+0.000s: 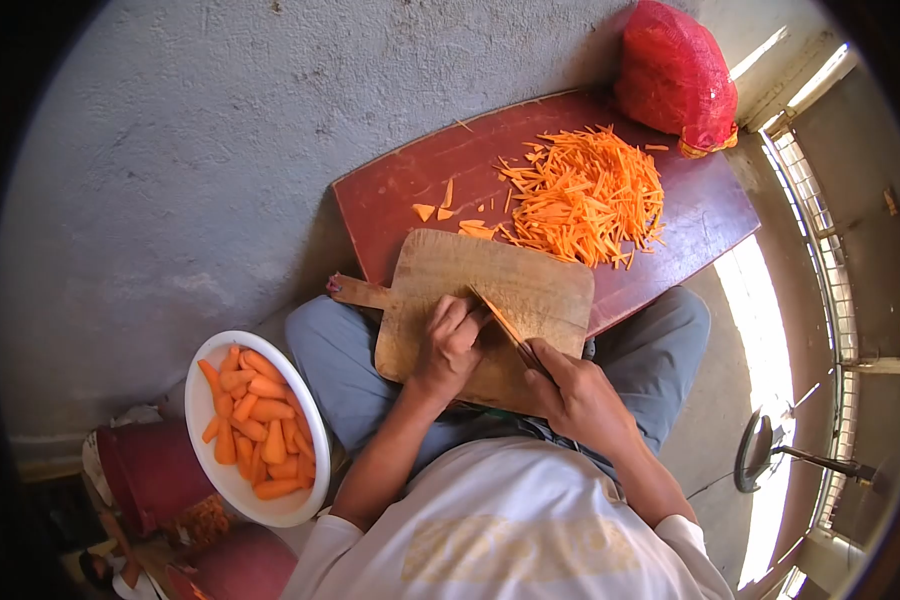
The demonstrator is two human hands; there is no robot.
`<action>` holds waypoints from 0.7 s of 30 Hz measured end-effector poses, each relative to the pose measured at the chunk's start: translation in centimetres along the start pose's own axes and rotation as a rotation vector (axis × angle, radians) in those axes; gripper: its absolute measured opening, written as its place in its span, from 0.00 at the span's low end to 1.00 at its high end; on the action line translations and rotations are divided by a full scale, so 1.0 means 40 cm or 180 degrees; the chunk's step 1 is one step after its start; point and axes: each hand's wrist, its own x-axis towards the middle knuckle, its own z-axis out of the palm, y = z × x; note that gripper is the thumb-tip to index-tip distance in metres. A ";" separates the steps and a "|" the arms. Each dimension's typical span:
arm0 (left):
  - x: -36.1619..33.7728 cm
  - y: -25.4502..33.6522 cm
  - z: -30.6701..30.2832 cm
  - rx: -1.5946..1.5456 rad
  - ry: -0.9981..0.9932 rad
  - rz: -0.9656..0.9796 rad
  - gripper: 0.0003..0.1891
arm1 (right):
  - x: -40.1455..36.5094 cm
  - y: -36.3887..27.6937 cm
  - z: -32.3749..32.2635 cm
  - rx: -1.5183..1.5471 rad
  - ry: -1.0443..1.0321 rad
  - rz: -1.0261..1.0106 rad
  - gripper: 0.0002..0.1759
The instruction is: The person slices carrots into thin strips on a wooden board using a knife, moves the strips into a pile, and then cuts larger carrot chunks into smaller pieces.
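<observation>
A worn wooden cutting board (450, 262) lies across my lap, its handle pointing left. My right hand (578, 395) is wrapped round a knife (505, 322), whose blade slants up and left over the board and shows orange along its length. Just left of the blade, my left hand (452, 345) rests on the board with its fingers curled in; whatever they hold is hidden. Beyond the board, a heap of carrot strips (585, 195) lies on a dark red tabletop (410, 165). A few flat carrot pieces (476, 229) lie beside the heap, near the board's far edge.
At my left stands a white basin (199, 440) of peeled whole carrots (265, 410). Behind it are a dark red bucket (150, 475) and another reddish container (240, 565). A red mesh bag (675, 75) sits at the tabletop's far right corner, and a grey wall (200, 150) runs along the left.
</observation>
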 end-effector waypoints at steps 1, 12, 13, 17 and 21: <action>0.004 -0.004 0.001 -0.0015 0.0029 0.0022 0.24 | -0.006 -0.003 0.000 -0.0030 0.0029 0.0002 0.18; 0.021 0.005 -0.010 -0.0209 0.0102 -0.0037 0.19 | -0.005 -0.005 0.003 0.0152 0.0054 0.0064 0.19; 0.012 0.002 -0.007 -0.0132 0.0034 -0.0120 0.19 | -0.001 0.002 0.011 0.0147 0.0107 0.0025 0.19; 0.005 -0.002 -0.002 0.0002 -0.0036 -0.0245 0.17 | 0.015 0.004 0.009 0.0121 0.0171 0.0045 0.18; 0.015 0.000 -0.006 -0.0066 0.0081 -0.0094 0.17 | 0.003 0.008 0.018 0.0184 0.0197 -0.0043 0.17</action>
